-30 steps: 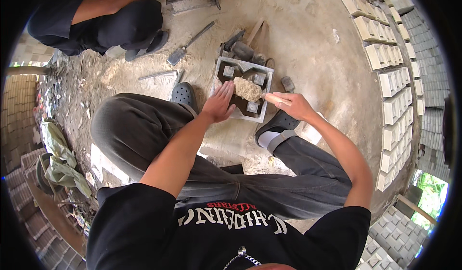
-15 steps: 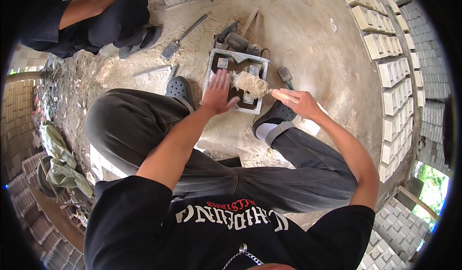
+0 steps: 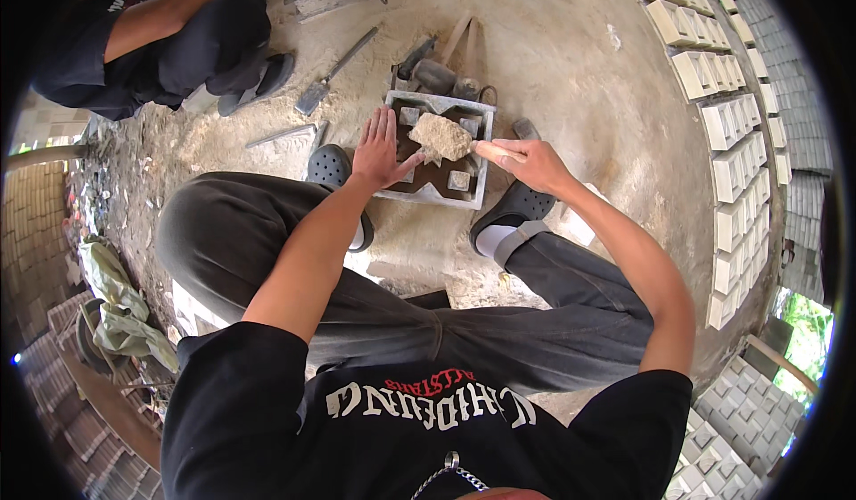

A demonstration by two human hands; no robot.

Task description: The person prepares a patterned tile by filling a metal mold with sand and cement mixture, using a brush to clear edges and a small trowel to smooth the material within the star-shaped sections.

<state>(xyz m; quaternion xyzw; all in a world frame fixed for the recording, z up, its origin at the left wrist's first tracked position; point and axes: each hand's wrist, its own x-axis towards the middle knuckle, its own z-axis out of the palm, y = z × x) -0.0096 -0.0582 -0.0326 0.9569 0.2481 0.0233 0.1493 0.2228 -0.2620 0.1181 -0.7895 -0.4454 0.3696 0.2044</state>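
A square grey mould (image 3: 428, 195) lies on the ground between my feet, with small raised blocks and notched edges inside. My right hand (image 3: 528, 163) is closed round the light wooden handle of a trowel (image 3: 489, 149). The trowel's blade is hidden under a heap of damp sandy mix (image 3: 441, 134), which is over the middle of the mould. My left hand (image 3: 378, 148) lies with outstretched fingers along the mould's left side, thumb reaching over the rim.
Beyond the mould lie a mallet (image 3: 435, 76) and other tools. A flat shovel-like tool (image 3: 314, 96) and thin metal bars (image 3: 283, 134) lie to the left. A co-worker (image 3: 192, 41) squats at upper left. Rows of pale cast blocks (image 3: 738, 148) line the right side.
The loaded trowel has moved left, farther over the mould. My left hand has shifted left and slightly away from me, off the inside toward the mould's left edge.
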